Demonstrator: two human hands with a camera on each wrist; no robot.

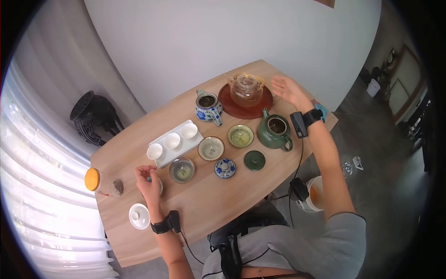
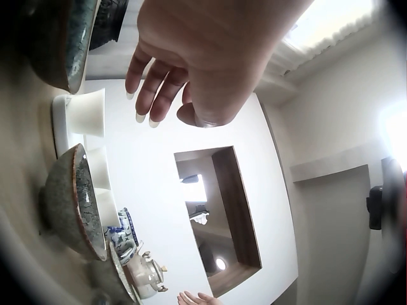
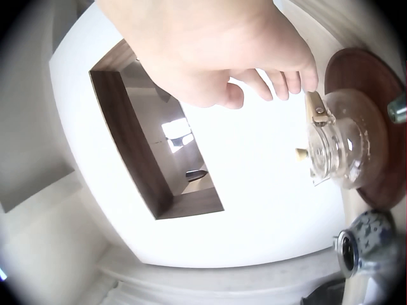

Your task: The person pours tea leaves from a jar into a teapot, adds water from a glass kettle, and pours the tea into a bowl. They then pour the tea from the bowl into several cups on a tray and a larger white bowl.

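Observation:
My left hand [image 1: 148,183] hovers at the table's left side, its fingers loosely bent and holding nothing. Beneath it, a bowl [image 1: 160,187] is mostly hidden. A greyish glazed bowl [image 1: 182,170] stands just to its right, and a white lid [image 1: 139,216] lies nearer the body. On the far right, my right hand [image 1: 290,90] is raised with loosely extended fingers and nothing in them. Beside those fingers, a clear glass teapot [image 1: 246,93] with a light-coloured handle sits on a round red-brown tray [image 1: 265,109]. In the right wrist view, fingertips overlap the handle [image 3: 313,109] of that teapot.
A white tray [image 1: 185,151] bears three white cups. Lidless blue-and-white [image 1: 208,113] and green [image 1: 273,138] teapots stand behind their lids. Two more glazed bowls [image 1: 211,149] sit mid-table. A jar with an orange lid [image 1: 92,179] is at the left edge; a bucket [image 1: 306,204] stands below right.

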